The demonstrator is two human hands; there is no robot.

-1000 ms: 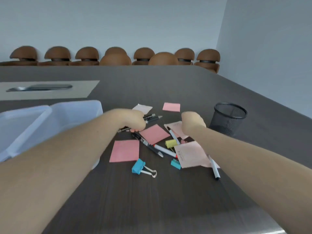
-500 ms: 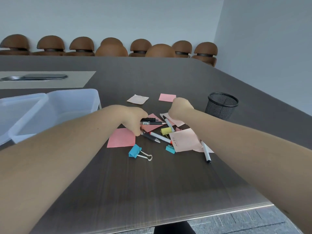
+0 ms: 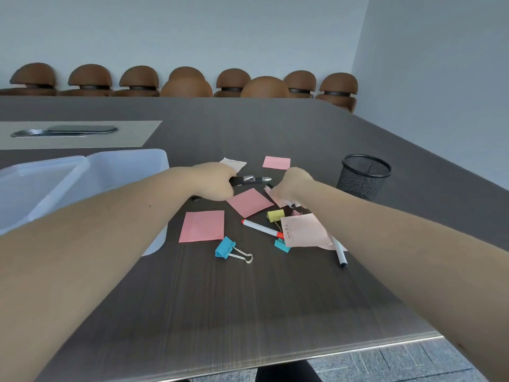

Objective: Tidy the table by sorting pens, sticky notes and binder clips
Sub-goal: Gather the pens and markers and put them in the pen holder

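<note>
Brown chairs (image 3: 232, 81) line the far edge of a long dark table (image 3: 248, 299), under a pale wall. My left hand (image 3: 212, 183) is closed around a bundle of black pens (image 3: 250, 180), their tips poking out toward my right hand (image 3: 292, 184), which is down on a crumpled pale note (image 3: 278, 199); I cannot tell whether its fingers have pinched anything.

Still loose near the table's middle: pink notes (image 3: 202, 226), a red-capped pen (image 3: 261, 228), a black-tipped pen (image 3: 340, 253) partly under a written note (image 3: 303, 230), a blue clip (image 3: 225, 248), a yellow clip (image 3: 275, 215) and a teal clip (image 3: 282, 245). A mesh cup (image 3: 365, 177) stands toward the right edge, a clear bin (image 3: 124, 166) toward the left.

My worry is the bundle: gripped near one end, a pen could slide out if I tilt it, and roll. Carrying it to the cup means crossing over my right arm, which could snag the pens or nudge the light cup over. The notes may flutter off if a forearm drags them.

Room is good: the near half of the table is bare, and the near edge lies well apart from the clutter.
</note>
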